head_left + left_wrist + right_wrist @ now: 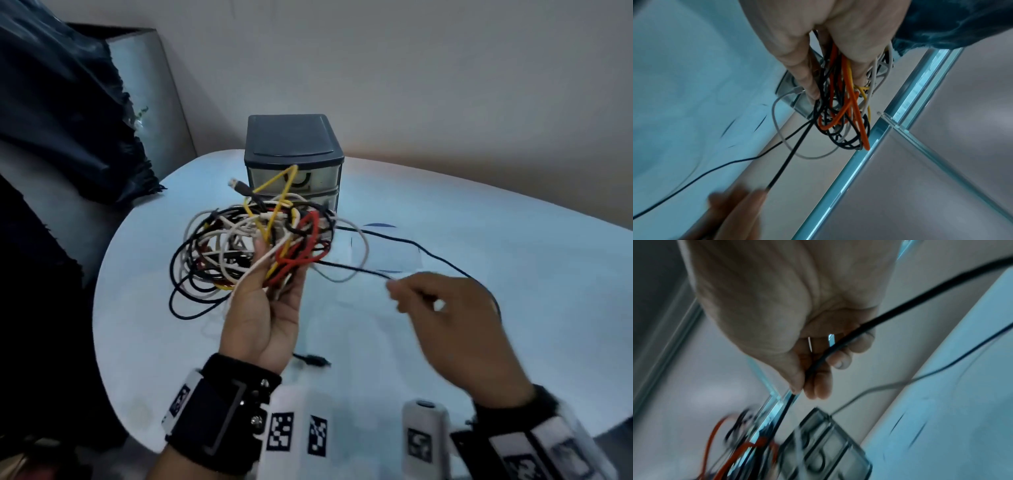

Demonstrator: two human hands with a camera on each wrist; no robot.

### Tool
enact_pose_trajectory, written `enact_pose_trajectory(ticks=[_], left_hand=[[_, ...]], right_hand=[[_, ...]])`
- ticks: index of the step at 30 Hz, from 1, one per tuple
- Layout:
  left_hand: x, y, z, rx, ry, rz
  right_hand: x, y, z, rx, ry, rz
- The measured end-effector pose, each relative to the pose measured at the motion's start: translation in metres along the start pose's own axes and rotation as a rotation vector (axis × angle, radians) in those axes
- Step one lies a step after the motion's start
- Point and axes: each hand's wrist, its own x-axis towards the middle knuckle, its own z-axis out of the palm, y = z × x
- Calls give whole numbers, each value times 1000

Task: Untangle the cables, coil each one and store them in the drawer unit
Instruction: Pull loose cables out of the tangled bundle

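White counter (479, 222) carries a dark drawer unit (293, 150) w/ clear drawer fronts, standing upright at the far side near the wall. Dark cloth (61, 102) hangs at far left over a grey panel. Cable tangle (253, 240) (black, white, yellow, red) is held up above the counter, directly in front of the drawer unit, partly blocking its drawers. Left hand (265, 315) is palm-up, fingers (803, 69) curled round the bundle. One black cable (356, 269) runs out of the tangle roughly horizontal toward the right, to the right hand (455, 325), blurred; thumb & fingers (818, 382) pinch it. A black plug (317, 360) lies on the counter near the left wrist.
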Motion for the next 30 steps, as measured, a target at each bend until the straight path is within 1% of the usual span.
enact_pose_trajectory(ticks=[3,6,7,9,11,13,14,15,17,18,19,20,23,24,25,26,29,30], left_hand=[[8,19,-7,-48,68,34],[17,36,-15,-90,144,72],[18,40,-17,-93,151,79],[19,44,-19,-79,153,88],[19,41,-20,-74,143,90],[17,35,-18,-63,109,70],[15,31,-17,-52,95,57],[15,25,-16,-35,80,41],[11,13,-12,-17,40,23],[9,6,-10,-7,31,17],[7,0,-8,-5,19,10],[4,-5,-6,-2,7,-2],[-1,-18,-5,42,-32,-46],[-2,-19,-4,58,-38,-52],[-2,-20,-4,60,-42,-53],[-2,-19,-4,65,-49,-42],[-1,-15,-3,54,-60,8],[-3,-13,-1,55,-63,13]], right_hand=[[4,20,-35,54,108,82],[6,51,-63,96,333,260],[7,60,-67,100,389,320],[7,70,-67,85,420,406],[5,70,-59,24,410,426],[3,59,-47,-88,388,346],[3,51,-39,-162,355,289],[1,42,-31,-191,318,201],[1,20,-12,-127,257,3],[0,7,-2,-81,209,-69],[-2,-4,7,-30,151,-95],[-3,-11,17,13,64,-65],[-6,-20,39,89,-261,145],[-6,-20,44,137,-307,176],[-6,-20,47,202,-299,159],[-5,-22,47,260,-252,109],[-5,-31,38,348,17,-105],[-6,-35,34,382,70,-150]])
